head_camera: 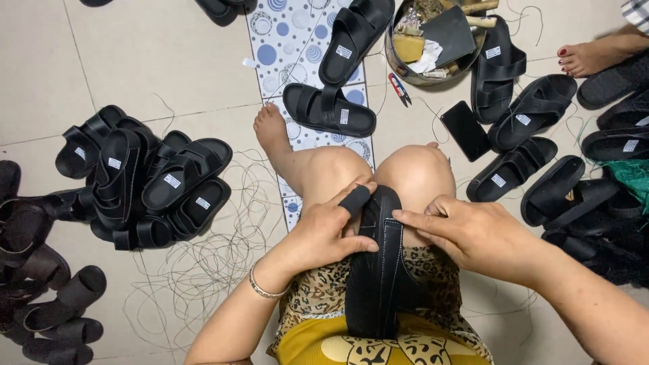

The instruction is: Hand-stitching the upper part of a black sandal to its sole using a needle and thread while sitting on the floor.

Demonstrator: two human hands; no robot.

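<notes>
A black sandal (378,270) lies lengthwise on my lap, between my knees, sole edge up. My left hand (324,233) grips its left side; a black finger guard covers the index finger at the strap. My right hand (473,233) holds the right side, its fingers pinching the strap near the light stitching. Whether a needle is in the fingers is too small to tell.
A heap of black sandals (145,179) lies at left, more sandals (534,145) at right. Loose thread (216,250) tangles on the tiled floor. A round tin of tools (433,37), small red snips (399,88) and a dark phone (466,128) sit ahead. Another person's foot (588,57) shows top right.
</notes>
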